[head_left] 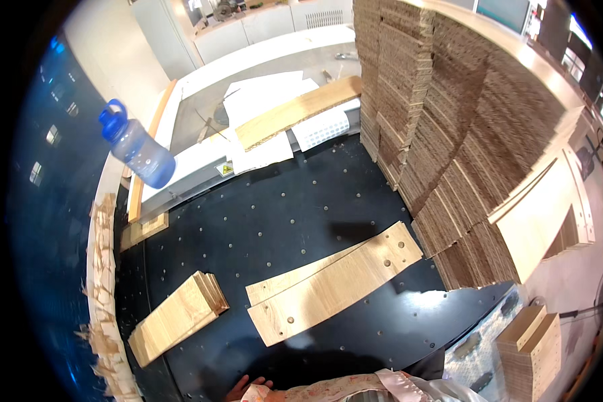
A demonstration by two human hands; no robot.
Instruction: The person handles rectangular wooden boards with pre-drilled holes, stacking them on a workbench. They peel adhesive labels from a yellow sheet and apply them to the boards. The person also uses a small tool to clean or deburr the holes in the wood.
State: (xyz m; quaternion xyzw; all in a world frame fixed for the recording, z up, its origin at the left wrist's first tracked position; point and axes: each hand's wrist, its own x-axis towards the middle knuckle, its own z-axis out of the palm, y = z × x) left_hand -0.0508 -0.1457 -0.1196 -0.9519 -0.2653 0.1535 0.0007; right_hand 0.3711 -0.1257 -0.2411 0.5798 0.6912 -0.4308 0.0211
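Observation:
My left hand (249, 387) shows only in part at the lower edge, with its fingers apart at the near side of the black table (261, 234). It holds nothing that I can see. My right hand is out of the picture. Beyond the left hand lie two overlapping wood-grain boards (335, 285), slanting up to the right; the top one has round drilled holes near both ends. A short stack of similar boards (177, 315) sits farther left.
Tall piles of boards (449, 127) with rough brown edges wall off the right side. A blue water bottle (141, 154) stands on the machine's white ledge. Another plank (301, 110) and paper sheets (261, 157) lie at the back. Cut pieces (529, 348) stand at lower right.

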